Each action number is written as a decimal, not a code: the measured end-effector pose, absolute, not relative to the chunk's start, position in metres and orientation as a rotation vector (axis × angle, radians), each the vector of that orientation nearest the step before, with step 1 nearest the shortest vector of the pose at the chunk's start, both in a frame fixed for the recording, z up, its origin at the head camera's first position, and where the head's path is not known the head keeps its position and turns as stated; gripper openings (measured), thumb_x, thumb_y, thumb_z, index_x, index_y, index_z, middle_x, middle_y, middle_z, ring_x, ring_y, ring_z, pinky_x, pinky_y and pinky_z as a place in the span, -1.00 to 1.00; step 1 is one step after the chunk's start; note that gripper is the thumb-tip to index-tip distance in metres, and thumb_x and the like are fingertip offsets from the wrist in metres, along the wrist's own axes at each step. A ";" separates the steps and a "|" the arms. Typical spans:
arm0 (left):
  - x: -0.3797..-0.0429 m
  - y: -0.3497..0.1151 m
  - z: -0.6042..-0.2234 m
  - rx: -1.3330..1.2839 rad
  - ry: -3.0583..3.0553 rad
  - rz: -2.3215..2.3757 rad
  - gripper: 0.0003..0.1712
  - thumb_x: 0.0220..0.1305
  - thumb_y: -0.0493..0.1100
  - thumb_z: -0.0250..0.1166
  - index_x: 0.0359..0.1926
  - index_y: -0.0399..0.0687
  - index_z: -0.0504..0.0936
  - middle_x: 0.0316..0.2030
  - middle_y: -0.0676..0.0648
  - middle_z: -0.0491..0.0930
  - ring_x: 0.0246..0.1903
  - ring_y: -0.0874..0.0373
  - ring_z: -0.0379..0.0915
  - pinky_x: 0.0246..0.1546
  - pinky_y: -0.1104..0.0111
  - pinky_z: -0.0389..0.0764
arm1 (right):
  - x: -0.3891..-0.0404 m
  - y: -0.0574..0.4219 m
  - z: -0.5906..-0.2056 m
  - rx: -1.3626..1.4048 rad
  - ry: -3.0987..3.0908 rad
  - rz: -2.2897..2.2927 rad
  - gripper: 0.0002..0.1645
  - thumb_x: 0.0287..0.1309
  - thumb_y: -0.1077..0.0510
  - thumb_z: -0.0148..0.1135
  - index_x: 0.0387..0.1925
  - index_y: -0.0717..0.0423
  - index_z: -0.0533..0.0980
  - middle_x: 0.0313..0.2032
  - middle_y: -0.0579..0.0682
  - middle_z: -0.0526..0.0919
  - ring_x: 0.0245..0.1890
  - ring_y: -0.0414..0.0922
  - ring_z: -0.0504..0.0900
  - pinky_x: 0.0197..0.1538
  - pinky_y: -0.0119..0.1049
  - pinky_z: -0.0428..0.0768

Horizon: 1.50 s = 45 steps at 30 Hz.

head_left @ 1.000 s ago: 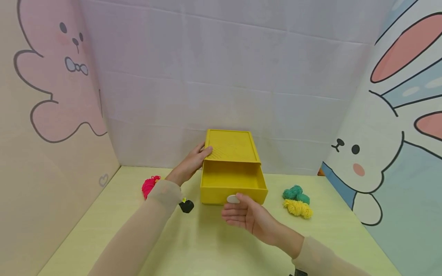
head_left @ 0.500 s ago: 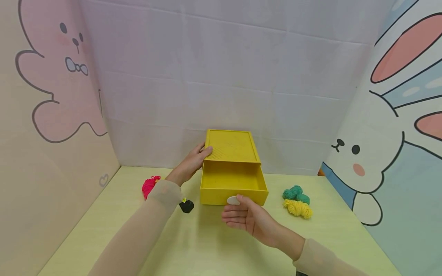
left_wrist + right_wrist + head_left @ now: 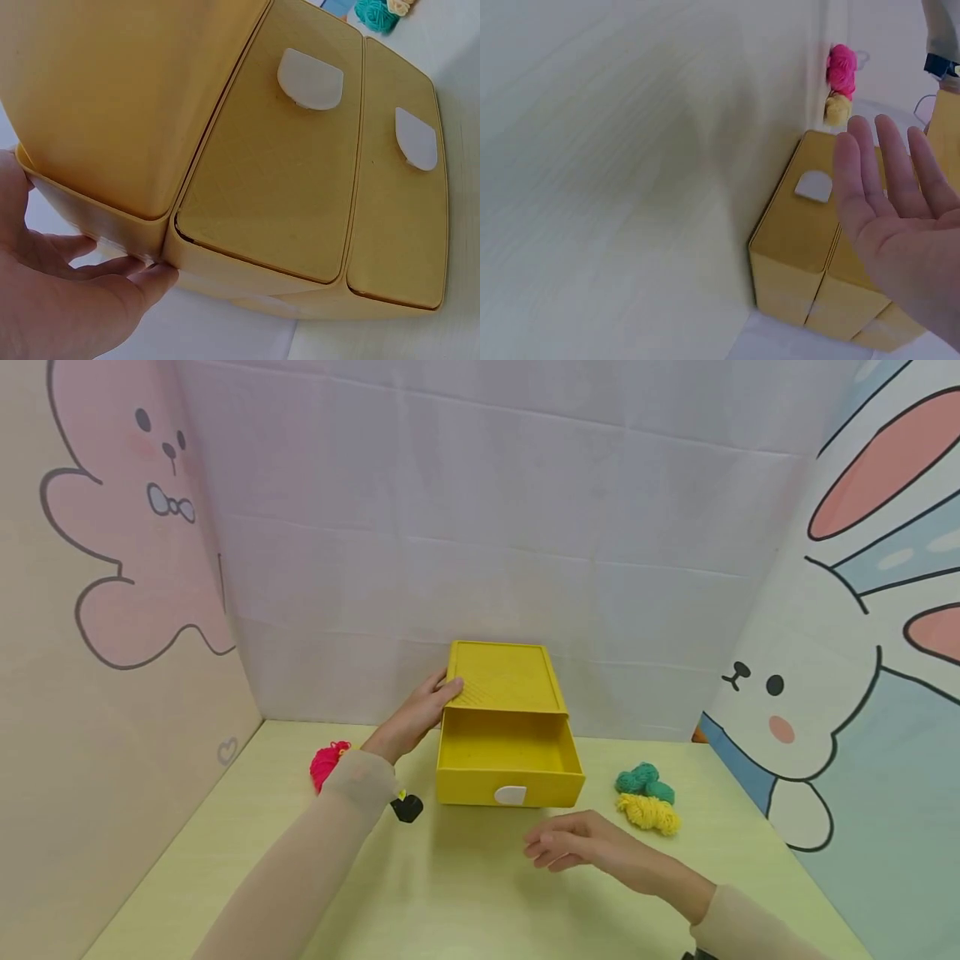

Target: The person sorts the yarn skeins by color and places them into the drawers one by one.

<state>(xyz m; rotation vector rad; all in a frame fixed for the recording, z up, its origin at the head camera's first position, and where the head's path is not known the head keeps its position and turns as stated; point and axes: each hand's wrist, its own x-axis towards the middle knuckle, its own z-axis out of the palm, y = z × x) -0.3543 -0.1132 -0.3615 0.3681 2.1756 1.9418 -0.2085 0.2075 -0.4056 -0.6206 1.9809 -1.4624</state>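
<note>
A yellow drawer cabinet stands against the back wall. Its top drawer is pulled out, and the inside that shows holds nothing. A white tab handle is on the drawer's front. My left hand holds the cabinet's left side, thumb on the top edge and fingers along the side wall. In the left wrist view, the middle drawer and bottom drawer sit closed in the cabinet. My right hand hovers in front and to the right of the top drawer, apart from it, fingers loosely bent and holding nothing.
Teal yarn and a yellow yarn skein lie right of the cabinet. Pink yarn is at the left, partly behind my left sleeve. A black wrist device shows by my left cuff. Cloth walls surround the table.
My right hand has let go of the white handle and moved right and toward me. The top drawer stays pulled out, and my left hand keeps its place.
</note>
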 end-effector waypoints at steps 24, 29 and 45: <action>-0.355 -0.114 -0.361 0.350 2.164 1.933 -0.13 0.67 0.24 0.04 0.75 0.15 -0.12 0.63 -0.12 0.15 0.55 -0.12 0.22 0.55 -0.13 0.23 | -0.250 0.349 -0.420 -0.937 3.015 -0.560 -0.48 0.17 0.17 0.59 0.16 0.19 0.67 0.03 0.09 0.71 -0.06 0.10 0.71 -0.02 0.05 0.74; -0.356 -0.113 -0.362 0.342 2.167 1.942 -0.13 0.67 0.23 0.05 0.75 0.16 -0.11 0.63 -0.13 0.15 0.54 -0.13 0.24 0.54 -0.13 0.24 | -0.261 0.359 -0.430 -0.976 3.085 -0.508 -0.36 0.11 0.17 0.64 0.22 0.19 0.63 -0.03 0.07 0.66 -0.09 0.06 0.68 -0.07 -0.02 0.71; -0.357 -0.114 -0.362 0.340 2.156 1.948 -0.13 0.66 0.23 0.06 0.75 0.19 -0.12 0.62 -0.13 0.18 0.52 -0.12 0.28 0.54 -0.12 0.24 | -0.278 0.367 -0.462 -0.823 3.103 -0.544 -0.41 0.08 0.16 0.64 0.13 0.30 0.67 -0.05 0.16 0.70 -0.06 0.12 0.67 0.00 0.07 0.68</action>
